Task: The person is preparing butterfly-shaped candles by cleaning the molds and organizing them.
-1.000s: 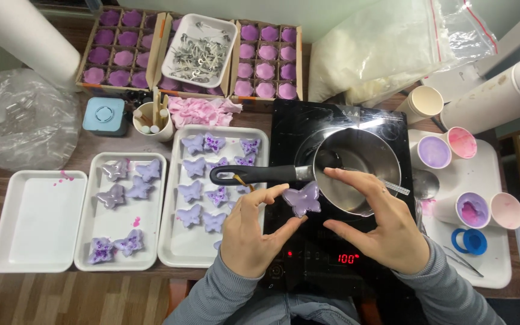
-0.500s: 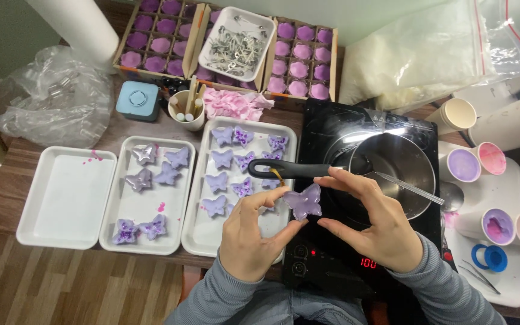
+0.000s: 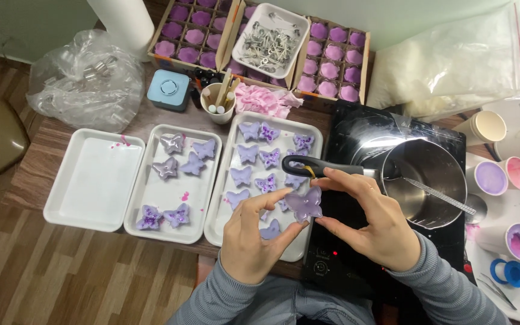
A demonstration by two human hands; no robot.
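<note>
**Purple butterfly shape held in both hands above the trays**

A purple butterfly shape (image 3: pixel 304 203) is pinched between the left hand (image 3: pixel 253 239) and the right hand (image 3: pixel 373 219), above the near edge of the right tray (image 3: pixel 314 129) and the black cooktop (image 3: pixel 356 135). The left hand is closed on its lower edge with thumb and forefinger; the right hand grips its right wing, the remaining fingers being spread. Part of the wings is covered by fingertips, and the underside cannot be seen. The piece is glossy, pale violet and slightly translucent, with four rounded wings.

Several butterflies in the right tray are hidden behind the left hand. The black handle of the steel pot (image 3: pixel 428 174) is partly masked by the right hand. More butterflies are laid in the middle tray (image 3: pixel 170 232); the left tray (image 3: pixel 91 180) is marked by pink specks. At the right, the paper cups (image 3: pixel 490 177) are cut off by the frame. What lies inside the crumpled plastic bag (image 3: pixel 85 81) is hard to make out.
</note>
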